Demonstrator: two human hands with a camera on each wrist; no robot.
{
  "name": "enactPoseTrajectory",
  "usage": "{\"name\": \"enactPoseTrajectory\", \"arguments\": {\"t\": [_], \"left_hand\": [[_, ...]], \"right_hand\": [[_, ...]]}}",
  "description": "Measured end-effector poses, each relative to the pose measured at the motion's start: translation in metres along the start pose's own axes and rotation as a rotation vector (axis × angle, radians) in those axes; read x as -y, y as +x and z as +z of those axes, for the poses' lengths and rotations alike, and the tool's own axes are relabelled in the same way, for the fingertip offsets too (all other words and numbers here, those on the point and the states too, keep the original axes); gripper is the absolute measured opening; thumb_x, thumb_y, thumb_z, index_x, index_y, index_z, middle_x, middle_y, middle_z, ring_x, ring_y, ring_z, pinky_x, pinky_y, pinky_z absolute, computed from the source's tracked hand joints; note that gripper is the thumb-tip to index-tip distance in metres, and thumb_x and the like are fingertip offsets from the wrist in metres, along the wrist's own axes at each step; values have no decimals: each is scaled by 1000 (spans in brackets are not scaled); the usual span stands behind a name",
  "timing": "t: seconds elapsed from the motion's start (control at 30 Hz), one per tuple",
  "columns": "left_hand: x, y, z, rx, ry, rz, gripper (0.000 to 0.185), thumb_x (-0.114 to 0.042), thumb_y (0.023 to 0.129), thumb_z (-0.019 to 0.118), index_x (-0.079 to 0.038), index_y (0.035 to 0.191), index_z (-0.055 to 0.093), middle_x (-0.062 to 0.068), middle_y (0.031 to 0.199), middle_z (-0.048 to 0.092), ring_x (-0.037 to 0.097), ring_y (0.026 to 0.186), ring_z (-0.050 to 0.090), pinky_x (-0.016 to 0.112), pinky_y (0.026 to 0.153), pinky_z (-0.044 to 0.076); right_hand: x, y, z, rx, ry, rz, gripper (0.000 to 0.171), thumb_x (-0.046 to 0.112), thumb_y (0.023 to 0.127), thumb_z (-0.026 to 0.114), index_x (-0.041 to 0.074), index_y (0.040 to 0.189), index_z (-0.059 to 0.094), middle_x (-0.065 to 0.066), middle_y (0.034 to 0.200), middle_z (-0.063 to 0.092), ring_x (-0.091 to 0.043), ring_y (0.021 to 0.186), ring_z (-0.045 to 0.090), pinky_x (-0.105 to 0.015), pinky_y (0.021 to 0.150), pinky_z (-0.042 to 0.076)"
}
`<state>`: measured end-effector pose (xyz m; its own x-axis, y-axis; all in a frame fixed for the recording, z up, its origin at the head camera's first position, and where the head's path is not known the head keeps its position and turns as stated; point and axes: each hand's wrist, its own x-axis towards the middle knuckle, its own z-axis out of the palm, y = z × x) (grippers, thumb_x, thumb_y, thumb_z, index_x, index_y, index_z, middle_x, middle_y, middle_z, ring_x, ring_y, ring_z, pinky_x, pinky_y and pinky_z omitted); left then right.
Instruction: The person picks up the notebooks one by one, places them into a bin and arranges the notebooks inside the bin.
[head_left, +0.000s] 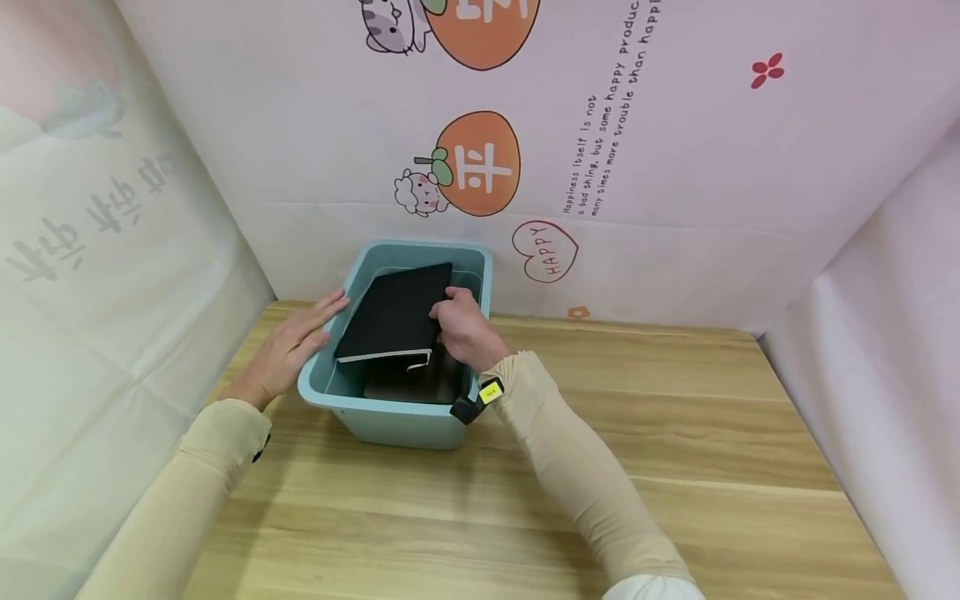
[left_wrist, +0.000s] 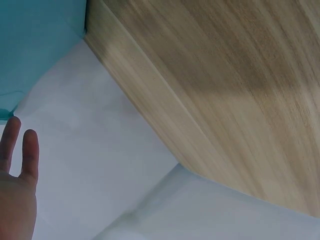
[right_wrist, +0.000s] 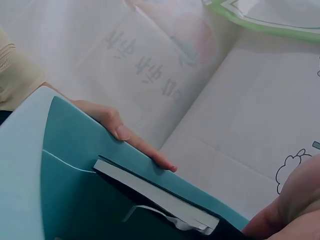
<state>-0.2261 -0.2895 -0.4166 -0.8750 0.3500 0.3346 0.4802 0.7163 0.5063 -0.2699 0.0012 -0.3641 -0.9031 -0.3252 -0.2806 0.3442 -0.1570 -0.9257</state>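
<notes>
I see the teal bin [head_left: 390,417] backed against the papered wall [head_left: 675,208], with bare worktop [head_left: 675,433] to its right and front. My right hand [head_left: 461,325] pinches a matte black notebook [head_left: 397,312], tilted inside the bin, its long axis running front to back, pale page edge toward me. My left hand [head_left: 288,350] lies flat, fingers straight, against the bin's left rim.
</notes>
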Motion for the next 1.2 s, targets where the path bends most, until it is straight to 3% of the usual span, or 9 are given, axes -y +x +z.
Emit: {"name": "enactPoseTrajectory", "arguments": {"t": [0.17,0.47,0.77,1.03,1.2], "left_hand": [[1,-1,0,1,-6,-3,50,-26,110,41,-31,160,36,-4,170,27,38,155,28,66,119,23],[0,-2,0,-11,9,6,50,-24,110,42,-28,159,38,-2,170,29,37,155,29,66,119,24],[0,-1,1,-3,8,-2,50,-25,110,42,-29,159,37,-2,170,29,36,155,29,66,119,24],[0,-1,0,-1,17,4,50,-25,109,43,-28,159,38,-1,170,29,38,154,30,66,118,25],[-3,0,-7,-2,87,33,50,-24,108,46,-22,158,41,5,168,33,40,149,36,62,116,28]], "right_hand": [[0,1,0,5,3,16,75,-9,101,35,8,165,-1,-11,173,-5,-27,159,7,-49,127,19],[0,1,1,29,11,52,79,-10,99,37,8,165,-2,-11,173,-6,-28,159,6,-52,128,15],[-1,-5,-1,97,-441,151,84,27,101,57,11,166,5,-4,174,1,-26,161,6,-48,130,14],[0,-6,-1,122,-454,136,86,32,102,57,14,166,3,-2,175,0,-25,161,4,-49,130,15],[3,-9,0,130,-446,102,82,29,103,55,14,166,6,-2,174,3,-25,161,8,-48,129,18]]}}
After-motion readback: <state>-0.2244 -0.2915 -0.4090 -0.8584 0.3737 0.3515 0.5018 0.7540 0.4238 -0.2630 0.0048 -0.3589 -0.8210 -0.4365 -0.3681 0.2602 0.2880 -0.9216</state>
